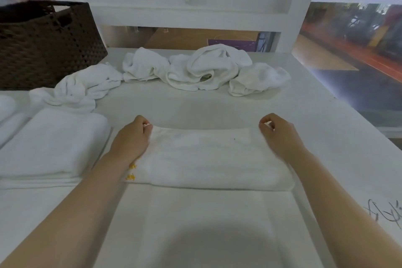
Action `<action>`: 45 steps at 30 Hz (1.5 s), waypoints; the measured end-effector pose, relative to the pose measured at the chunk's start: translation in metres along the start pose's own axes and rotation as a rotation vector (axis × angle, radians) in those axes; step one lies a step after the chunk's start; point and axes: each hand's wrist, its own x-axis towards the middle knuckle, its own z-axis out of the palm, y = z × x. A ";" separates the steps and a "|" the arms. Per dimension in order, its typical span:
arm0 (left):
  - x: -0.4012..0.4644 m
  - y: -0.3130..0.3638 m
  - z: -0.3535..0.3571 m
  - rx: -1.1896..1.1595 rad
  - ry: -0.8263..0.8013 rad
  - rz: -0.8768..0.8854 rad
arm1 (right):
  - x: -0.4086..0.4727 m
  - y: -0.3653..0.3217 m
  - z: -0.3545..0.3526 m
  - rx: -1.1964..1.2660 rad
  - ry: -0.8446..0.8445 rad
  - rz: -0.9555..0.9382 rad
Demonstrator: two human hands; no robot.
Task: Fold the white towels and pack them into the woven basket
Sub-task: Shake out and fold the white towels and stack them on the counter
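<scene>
A white towel lies in front of me on the white table, its far part doubled back over the near part. My left hand pinches the far left corner of the folded layer. My right hand pinches the far right corner. Small yellow stitching shows at the towel's left edge beside my left wrist. The dark brown woven basket stands at the far left of the table. I cannot see inside it.
A stack of folded white towels lies to the left of my left arm. Several crumpled white towels lie in a row along the table's far edge, under a window. Black scribbles mark the table at right.
</scene>
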 end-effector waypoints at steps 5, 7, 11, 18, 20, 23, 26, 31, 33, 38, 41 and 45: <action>-0.008 0.002 0.010 0.166 0.109 0.080 | -0.005 0.010 0.015 -0.186 0.029 -0.103; -0.008 0.004 0.011 0.226 0.128 0.103 | -0.006 0.010 0.019 -0.266 0.056 -0.123; -0.009 0.009 0.005 0.407 0.124 0.122 | -0.009 0.007 0.015 -0.463 0.036 -0.089; -0.046 0.075 0.010 0.016 -0.165 0.394 | -0.055 -0.065 0.034 -0.282 -0.211 -0.343; -0.053 0.079 0.024 0.090 -0.255 0.450 | -0.074 -0.070 0.057 -0.362 -0.349 -0.456; -0.053 0.064 0.031 0.240 -0.333 0.421 | -0.085 -0.059 0.071 -0.485 -0.398 -0.476; -0.053 0.047 0.025 0.302 -0.364 0.394 | -0.083 -0.045 0.063 -0.521 -0.392 -0.418; -0.046 0.008 0.004 0.270 -0.401 0.253 | -0.074 -0.010 0.028 -0.581 -0.355 -0.187; -0.047 -0.004 0.000 0.199 -0.402 0.207 | -0.073 -0.001 0.019 -0.570 -0.340 -0.100; -0.052 -0.012 0.003 0.112 -0.382 0.192 | -0.073 0.004 0.019 -0.537 -0.337 -0.071; -0.055 -0.013 0.004 0.038 -0.351 0.192 | -0.073 0.008 0.020 -0.426 -0.274 -0.095; -0.073 -0.013 0.004 -0.169 -0.283 0.167 | -0.084 0.015 0.011 -0.127 0.064 -0.021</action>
